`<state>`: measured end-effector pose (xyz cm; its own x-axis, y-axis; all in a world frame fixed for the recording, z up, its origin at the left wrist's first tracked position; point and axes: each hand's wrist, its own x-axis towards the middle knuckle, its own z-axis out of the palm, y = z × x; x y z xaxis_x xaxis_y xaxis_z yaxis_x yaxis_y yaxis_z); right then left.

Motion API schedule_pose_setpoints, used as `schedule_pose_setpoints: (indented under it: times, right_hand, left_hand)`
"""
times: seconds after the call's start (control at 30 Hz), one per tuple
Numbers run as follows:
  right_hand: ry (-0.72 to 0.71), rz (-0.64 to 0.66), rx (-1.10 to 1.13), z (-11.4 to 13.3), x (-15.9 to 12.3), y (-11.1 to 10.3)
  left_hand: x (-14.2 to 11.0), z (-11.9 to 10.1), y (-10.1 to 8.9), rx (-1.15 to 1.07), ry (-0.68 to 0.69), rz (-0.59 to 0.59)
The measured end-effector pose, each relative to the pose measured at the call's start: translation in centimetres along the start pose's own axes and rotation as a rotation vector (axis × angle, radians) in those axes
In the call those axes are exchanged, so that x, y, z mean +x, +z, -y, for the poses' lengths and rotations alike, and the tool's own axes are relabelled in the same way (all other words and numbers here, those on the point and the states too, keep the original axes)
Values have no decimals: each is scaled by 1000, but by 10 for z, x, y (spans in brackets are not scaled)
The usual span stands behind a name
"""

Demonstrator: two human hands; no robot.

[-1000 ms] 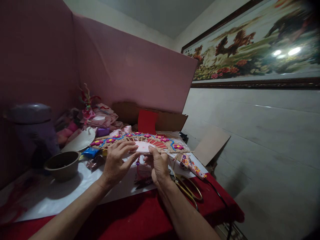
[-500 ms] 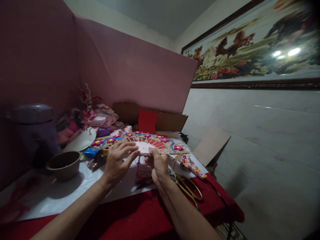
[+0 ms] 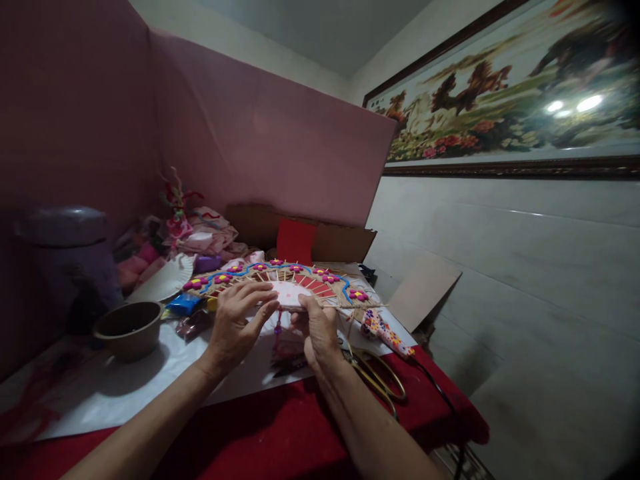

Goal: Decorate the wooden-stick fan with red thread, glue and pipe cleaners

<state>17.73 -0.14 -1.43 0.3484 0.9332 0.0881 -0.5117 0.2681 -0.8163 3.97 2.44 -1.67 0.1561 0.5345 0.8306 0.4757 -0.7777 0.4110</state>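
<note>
Both hands hold a half-round craft fan point(image 3: 290, 293) above the table. Thin sticks spread from its white, pink-dotted centre piece to a tan band with magenta-and-yellow flowers and a wavy blue line. My left hand point(image 3: 243, 317) pinches the left side of the centre piece between thumb and fingers. Gripping the lower right of that piece, my right hand point(image 3: 317, 327) has its thumb on top and fingers curled below. A purple bead point(image 3: 278, 329) on a reddish cord dangles under the fan, between the hands.
Scissors point(image 3: 375, 377) with gold-coloured handles lie by my right forearm. Beyond them is a flower-patterned tool point(image 3: 387, 333) with a black cord. On the left stand a dark bowl point(image 3: 129, 330), a blue packet point(image 3: 183, 305) and a lidded purple container point(image 3: 73, 267). Red cloth point(image 3: 260, 433) covers the table's front.
The fan has shifted and tilted very slightly. Both hands keep the same hold and stay in nearly the same place.
</note>
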Motion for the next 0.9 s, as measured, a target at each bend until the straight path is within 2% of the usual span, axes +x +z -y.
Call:
schedule_pose_setpoints:
  times: [0.3, 0.47, 0.63, 0.9]
  right_hand:
    - [6, 25, 20, -2, -1, 1]
    - [23, 1, 17, 0, -2, 2]
    - [25, -6, -11, 1, -2, 2]
    - [29, -2, -4, 0, -1, 2]
  left_hand:
    - [0, -2, 1, 37, -15, -37]
    - [0, 1, 1, 86, 39, -15]
    - [0, 1, 0, 28, 27, 8]
    - [0, 0, 0, 86, 62, 28]
